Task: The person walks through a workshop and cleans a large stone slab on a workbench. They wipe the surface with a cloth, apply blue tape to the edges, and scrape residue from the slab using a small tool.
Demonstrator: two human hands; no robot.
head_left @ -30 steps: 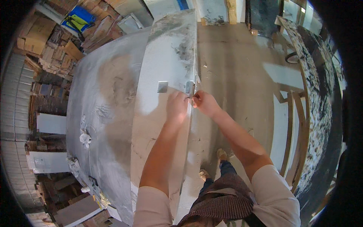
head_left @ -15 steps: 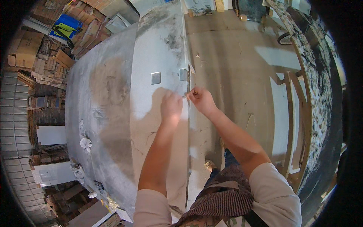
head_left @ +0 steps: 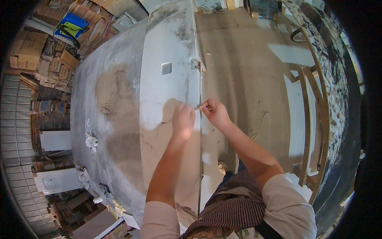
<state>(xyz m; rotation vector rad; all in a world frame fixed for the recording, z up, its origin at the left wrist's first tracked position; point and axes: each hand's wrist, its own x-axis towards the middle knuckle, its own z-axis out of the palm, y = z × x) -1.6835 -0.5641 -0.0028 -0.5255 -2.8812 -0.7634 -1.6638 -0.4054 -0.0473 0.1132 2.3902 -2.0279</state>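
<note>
A long pale slab with grey veining lies in front of me, its right edge running away from me. My left hand is closed over that edge, fingers pinched together. Just across from it, my right hand is also closed, thumb and fingertips pinched at the slab's edge. Something small and thin shows between the fingertips, too small to name. Farther along, a grey rounded plate sits at the edge, with a small brownish piece beside it. A square silvery plate lies flat on the slab.
A large dusty grey surface adjoins the slab on the left, with crumpled white wrapping on it. Stacked cartons stand beyond. Brown floor lies right of the slab. A black-and-white patterned slab and wooden frame stand far right.
Both hands have moved a short way toward me along the slab's edge, still pinched close together. The view has shifted slightly, so the plates appear higher in the picture.
</note>
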